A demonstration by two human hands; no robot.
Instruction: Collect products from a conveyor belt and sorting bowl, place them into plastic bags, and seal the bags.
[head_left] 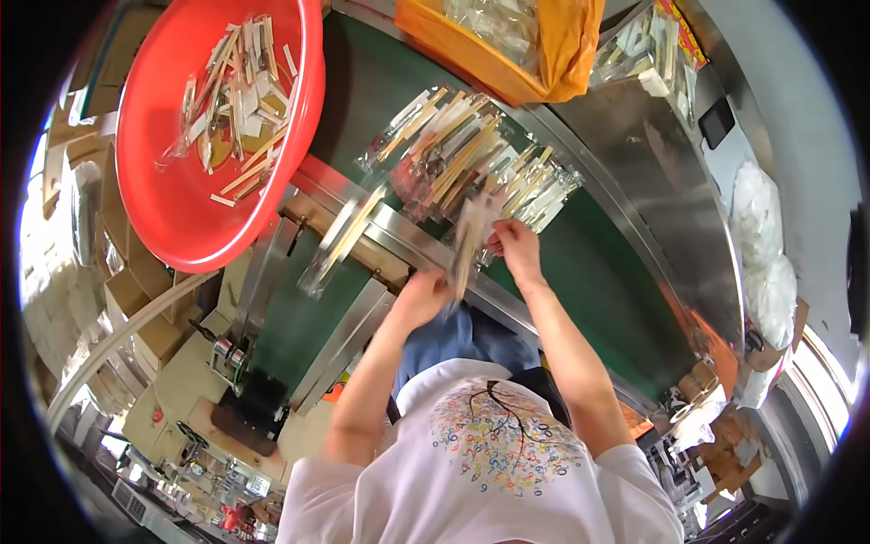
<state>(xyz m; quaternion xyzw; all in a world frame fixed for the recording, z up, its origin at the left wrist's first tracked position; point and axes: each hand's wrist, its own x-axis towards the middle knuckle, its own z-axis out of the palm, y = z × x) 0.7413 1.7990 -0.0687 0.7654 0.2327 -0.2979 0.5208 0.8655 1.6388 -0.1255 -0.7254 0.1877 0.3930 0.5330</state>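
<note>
A clear packet with chopsticks (pixel 470 238), smeared by motion, stands tilted between my two hands. My left hand (pixel 423 297) is closed at its lower end. My right hand (pixel 515 245) has its fingers curled and pinched at the packet's right edge; the exact grip is hard to see. Just beyond lies a broad pile of similar chopstick packets (pixel 453 150) on the dark green belt (pixel 589 272). One more packet (pixel 349 236), also blurred, is left of my hands, over the metal edge by a second, lower green belt (pixel 304 313).
A large red basin (pixel 149 172) at the far left holds several chopstick packets. An orange-lined container (pixel 507 77) with clear packets stands at the back. Metal rails (pixel 625 213) border the belt, with a steel panel (pixel 675 154) and white bags (pixel 766 245) on the right.
</note>
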